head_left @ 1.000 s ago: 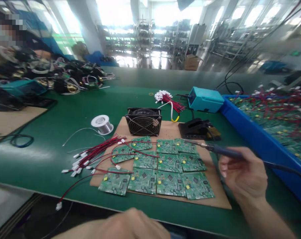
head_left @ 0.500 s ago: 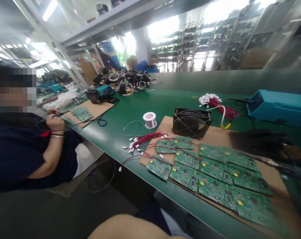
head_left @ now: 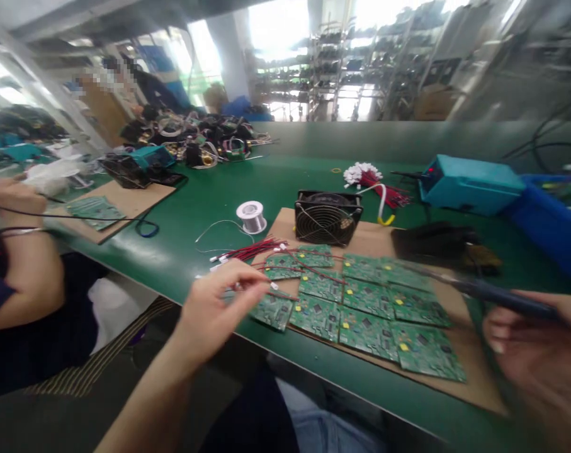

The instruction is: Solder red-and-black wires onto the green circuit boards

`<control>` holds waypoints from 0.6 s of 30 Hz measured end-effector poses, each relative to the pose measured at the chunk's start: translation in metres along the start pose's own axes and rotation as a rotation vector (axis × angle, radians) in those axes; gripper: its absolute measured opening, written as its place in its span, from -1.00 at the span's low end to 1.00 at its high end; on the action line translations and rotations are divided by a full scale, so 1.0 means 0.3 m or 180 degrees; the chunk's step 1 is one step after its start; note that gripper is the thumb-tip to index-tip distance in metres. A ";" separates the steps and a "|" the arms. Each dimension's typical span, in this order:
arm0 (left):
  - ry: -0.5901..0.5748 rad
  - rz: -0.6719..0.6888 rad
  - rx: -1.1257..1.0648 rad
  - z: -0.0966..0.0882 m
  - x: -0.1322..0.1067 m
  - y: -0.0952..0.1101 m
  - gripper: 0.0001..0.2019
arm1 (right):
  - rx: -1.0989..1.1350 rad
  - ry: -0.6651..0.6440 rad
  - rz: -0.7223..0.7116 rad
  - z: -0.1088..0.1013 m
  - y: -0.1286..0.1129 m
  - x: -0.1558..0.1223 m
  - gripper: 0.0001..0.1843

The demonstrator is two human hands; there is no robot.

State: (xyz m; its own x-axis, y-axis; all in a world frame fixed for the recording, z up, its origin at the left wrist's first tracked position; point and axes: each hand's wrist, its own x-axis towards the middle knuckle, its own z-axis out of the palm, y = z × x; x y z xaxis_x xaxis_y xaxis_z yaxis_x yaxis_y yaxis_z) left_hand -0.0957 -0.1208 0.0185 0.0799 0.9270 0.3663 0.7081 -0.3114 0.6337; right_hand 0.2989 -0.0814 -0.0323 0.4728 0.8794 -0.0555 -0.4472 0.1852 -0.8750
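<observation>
Several green circuit boards (head_left: 361, 302) lie side by side on a brown cardboard sheet (head_left: 474, 384) on the green bench. My left hand (head_left: 219, 302) reaches over the bench's near edge, fingers pinched together at the red wires with white plugs (head_left: 252, 251) beside the leftmost board. Whether a wire is in the pinch is blurred. My right hand (head_left: 535, 340) at the right is closed around the dark handle of a soldering iron (head_left: 483, 292), whose tip points left over the boards.
A small black fan (head_left: 327, 217), a solder spool (head_left: 251, 216), a teal soldering station (head_left: 469, 184), a black iron stand (head_left: 436, 242) and a blue bin (head_left: 549, 226) stand behind. A person at the left (head_left: 21, 277) works at another cardboard sheet (head_left: 124, 201).
The camera swung left and then partly back. My left hand rose from below the bench edge to the red wires. My right hand still holds the soldering iron.
</observation>
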 end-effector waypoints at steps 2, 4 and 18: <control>0.0353 -0.0374 0.1226 -0.024 0.034 -0.116 -0.77 | -0.0453 0.0072 -0.0372 0.046 -0.026 -0.026 -0.85; 0.0136 -0.0691 0.1837 -0.047 0.050 -0.215 -0.71 | -0.0590 -0.0057 -0.0577 0.080 -0.037 -0.041 -0.81; -0.0070 -0.1219 0.2272 -0.104 0.053 -0.247 -0.69 | -0.0635 0.0006 -0.0576 0.100 -0.042 -0.051 -0.82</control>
State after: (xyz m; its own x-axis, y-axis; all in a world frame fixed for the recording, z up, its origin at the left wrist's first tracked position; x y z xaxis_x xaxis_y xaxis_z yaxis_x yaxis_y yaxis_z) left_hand -0.1687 -0.0894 -0.0015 -0.2504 0.9485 0.1939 0.9655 0.2299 0.1221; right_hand 0.2744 -0.0841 -0.0059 0.5329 0.8390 0.1098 -0.1968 0.2491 -0.9483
